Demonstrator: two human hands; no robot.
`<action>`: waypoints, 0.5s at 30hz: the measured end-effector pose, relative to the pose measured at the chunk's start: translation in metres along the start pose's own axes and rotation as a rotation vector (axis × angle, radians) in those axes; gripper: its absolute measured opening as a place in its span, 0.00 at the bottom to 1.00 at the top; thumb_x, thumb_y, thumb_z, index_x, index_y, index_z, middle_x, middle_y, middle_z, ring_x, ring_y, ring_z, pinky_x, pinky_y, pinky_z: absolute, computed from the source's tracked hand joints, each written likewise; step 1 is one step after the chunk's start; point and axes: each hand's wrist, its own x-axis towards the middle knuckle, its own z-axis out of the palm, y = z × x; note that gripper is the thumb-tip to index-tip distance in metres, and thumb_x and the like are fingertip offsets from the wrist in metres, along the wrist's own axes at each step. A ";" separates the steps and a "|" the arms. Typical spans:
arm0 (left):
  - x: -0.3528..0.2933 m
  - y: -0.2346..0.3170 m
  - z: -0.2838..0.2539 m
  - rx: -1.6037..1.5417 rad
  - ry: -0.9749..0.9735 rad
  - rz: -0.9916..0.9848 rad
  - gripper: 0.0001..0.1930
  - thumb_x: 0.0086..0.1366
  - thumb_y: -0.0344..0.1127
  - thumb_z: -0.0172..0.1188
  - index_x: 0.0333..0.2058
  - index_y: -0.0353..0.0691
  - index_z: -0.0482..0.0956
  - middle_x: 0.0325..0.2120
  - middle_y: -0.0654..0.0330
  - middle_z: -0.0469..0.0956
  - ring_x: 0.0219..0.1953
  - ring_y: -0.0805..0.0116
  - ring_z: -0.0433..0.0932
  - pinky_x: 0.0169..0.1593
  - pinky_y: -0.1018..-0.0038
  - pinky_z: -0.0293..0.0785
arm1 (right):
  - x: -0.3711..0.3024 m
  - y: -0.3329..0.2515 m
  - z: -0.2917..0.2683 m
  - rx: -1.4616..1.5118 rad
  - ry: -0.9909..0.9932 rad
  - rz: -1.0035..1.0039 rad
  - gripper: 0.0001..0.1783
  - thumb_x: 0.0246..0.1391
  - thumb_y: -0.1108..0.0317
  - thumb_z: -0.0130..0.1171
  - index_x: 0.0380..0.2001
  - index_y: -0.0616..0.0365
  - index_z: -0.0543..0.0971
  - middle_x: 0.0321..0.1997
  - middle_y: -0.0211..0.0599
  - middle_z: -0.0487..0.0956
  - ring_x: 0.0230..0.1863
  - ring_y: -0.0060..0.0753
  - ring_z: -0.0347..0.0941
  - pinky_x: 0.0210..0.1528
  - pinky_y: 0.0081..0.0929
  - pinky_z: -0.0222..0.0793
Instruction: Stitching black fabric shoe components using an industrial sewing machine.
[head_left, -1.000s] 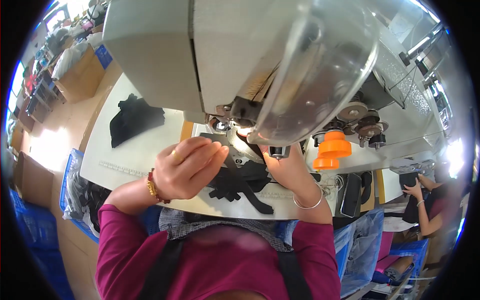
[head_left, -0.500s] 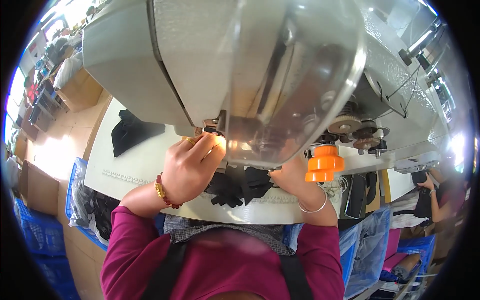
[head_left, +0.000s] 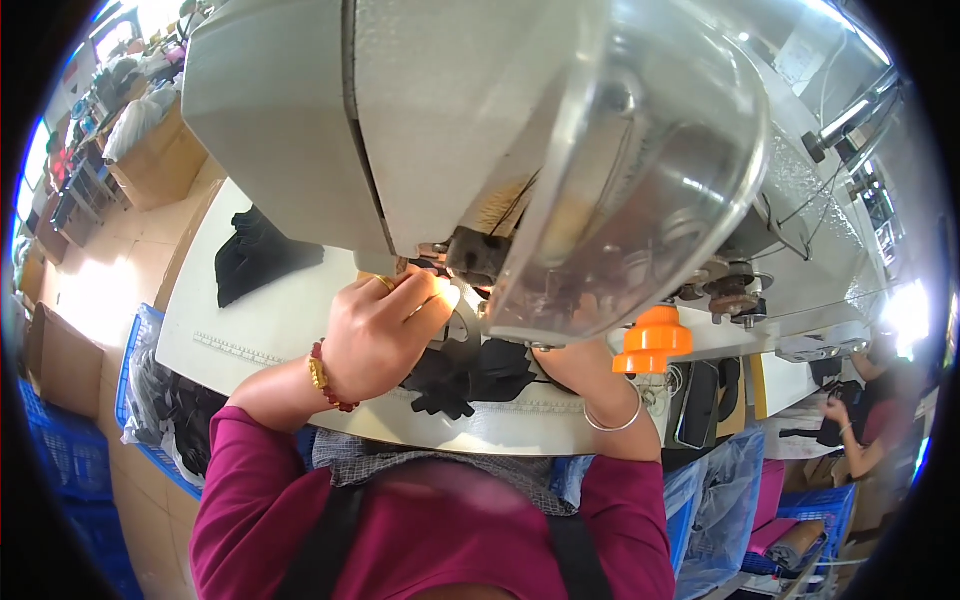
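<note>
My left hand (head_left: 385, 325) is at the sewing area of a large grey sewing machine (head_left: 420, 120). Its fingertips are pinched together under a bright lamp, at the edge of a black cloth piece (head_left: 465, 375). The cloth lies bunched between my two hands on the white table (head_left: 300, 300), and a strip of it curves up toward the left fingertips. My right hand (head_left: 570, 362) reaches in from the other side. The machine's clear plastic guard (head_left: 640, 230) blurs and covers its fingers, so their grip is hidden.
Another black cloth piece (head_left: 260, 258) rests on the table's left. An orange stepped knob (head_left: 652, 342) hangs near my right wrist. A phone (head_left: 697, 403) lies at the right. Blue crates (head_left: 155, 435) flank the table. Another person's arm (head_left: 862, 455) handles dark cloth at far right.
The head view has shifted slightly, so the machine and guard appear farther right. The cloth between my hands has changed its folds, with a strip now curving upward. My left hand keeps its pinch.
</note>
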 end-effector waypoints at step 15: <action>-0.002 -0.001 0.000 -0.014 -0.015 -0.063 0.10 0.42 0.27 0.61 0.29 0.41 0.78 0.27 0.65 0.72 0.18 0.70 0.70 0.20 0.72 0.64 | 0.009 -0.006 0.004 0.149 0.048 0.040 0.19 0.43 0.71 0.64 0.44 0.53 0.80 0.48 0.40 0.76 0.51 0.44 0.71 0.57 0.42 0.61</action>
